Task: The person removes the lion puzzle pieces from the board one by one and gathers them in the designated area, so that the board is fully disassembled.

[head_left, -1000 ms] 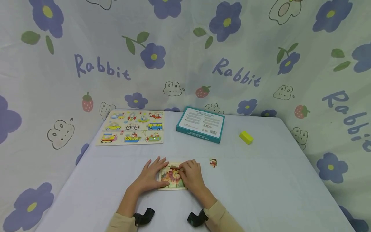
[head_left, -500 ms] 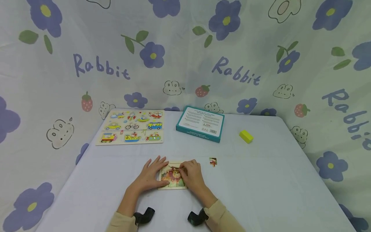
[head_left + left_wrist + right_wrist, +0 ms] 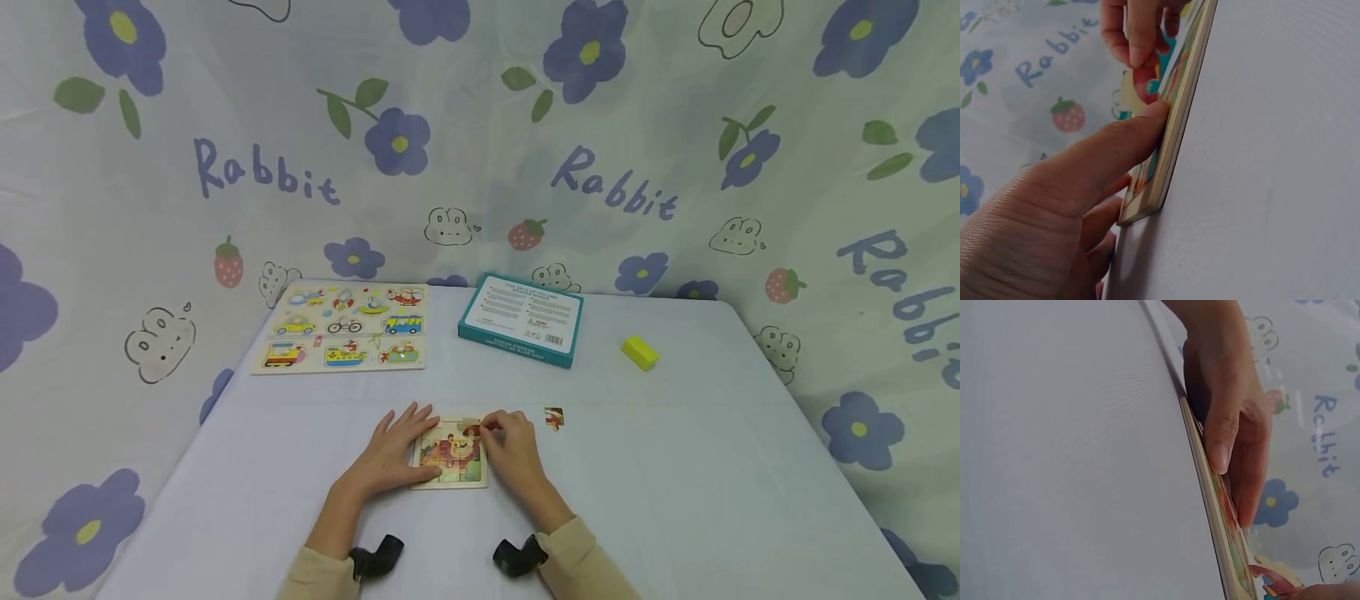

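A small wooden puzzle board (image 3: 448, 479) lies on the white table. My left hand (image 3: 390, 454) spreads over its left side, fingers extended and thumb resting on the lower part; in the left wrist view the thumb of that hand (image 3: 1041, 206) presses the frame. My right hand (image 3: 516, 454) pinches a puzzle piece (image 3: 470, 427) over the board's upper right corner. The piece is tilted in the left wrist view, showing red, cream and teal (image 3: 1145, 84). Another loose piece (image 3: 554, 417) lies right of the board.
A larger board with vehicle pictures (image 3: 360, 342) lies at the back left. A teal and white box (image 3: 521, 321) is at the back centre, with a yellow block (image 3: 640, 353) to its right. Behind the table hangs a flowered cloth.
My right hand has shifted a little to the right with the piece, which shows more plainly over the upper right corner. My left hand has kept its place on the board.
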`<control>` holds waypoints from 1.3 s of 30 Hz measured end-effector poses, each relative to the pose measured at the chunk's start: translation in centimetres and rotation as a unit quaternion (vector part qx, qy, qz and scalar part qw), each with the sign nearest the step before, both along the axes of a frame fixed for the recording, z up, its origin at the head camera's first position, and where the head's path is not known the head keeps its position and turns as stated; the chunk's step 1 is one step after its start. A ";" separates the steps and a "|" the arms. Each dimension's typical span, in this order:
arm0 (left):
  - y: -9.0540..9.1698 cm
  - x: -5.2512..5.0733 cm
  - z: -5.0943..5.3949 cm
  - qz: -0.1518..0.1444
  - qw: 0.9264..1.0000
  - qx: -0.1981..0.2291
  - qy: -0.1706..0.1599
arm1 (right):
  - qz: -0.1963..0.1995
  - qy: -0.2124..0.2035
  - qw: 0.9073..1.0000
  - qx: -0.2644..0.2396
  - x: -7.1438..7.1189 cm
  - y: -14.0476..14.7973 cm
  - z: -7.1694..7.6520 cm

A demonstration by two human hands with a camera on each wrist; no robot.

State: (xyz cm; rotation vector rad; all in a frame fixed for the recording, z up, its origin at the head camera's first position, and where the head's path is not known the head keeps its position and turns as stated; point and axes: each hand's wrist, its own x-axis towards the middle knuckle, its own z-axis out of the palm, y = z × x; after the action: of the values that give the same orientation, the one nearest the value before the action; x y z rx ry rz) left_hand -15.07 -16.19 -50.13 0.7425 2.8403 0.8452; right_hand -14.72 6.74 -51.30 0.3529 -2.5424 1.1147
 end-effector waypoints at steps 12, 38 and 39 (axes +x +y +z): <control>-0.1 -0.1 -0.2 -0.005 1.000 -0.003 -0.002 | -0.024 -0.019 0.999 -0.035 -0.3 1.2 0.4; -0.1 -0.2 -0.2 -0.010 1.000 -0.001 -0.004 | -0.095 -0.041 0.993 -0.051 -1.6 5.2 0.8; -0.1 -0.2 -0.2 -0.009 1.000 -0.002 -0.004 | -0.097 -0.042 0.993 -0.054 -1.7 5.5 0.8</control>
State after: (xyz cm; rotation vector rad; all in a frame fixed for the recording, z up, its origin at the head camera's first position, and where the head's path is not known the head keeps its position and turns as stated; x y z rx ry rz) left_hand -15.28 -16.25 -50.34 0.7626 2.8223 0.8384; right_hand -16.42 12.19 -50.54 0.0299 -2.5111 1.2087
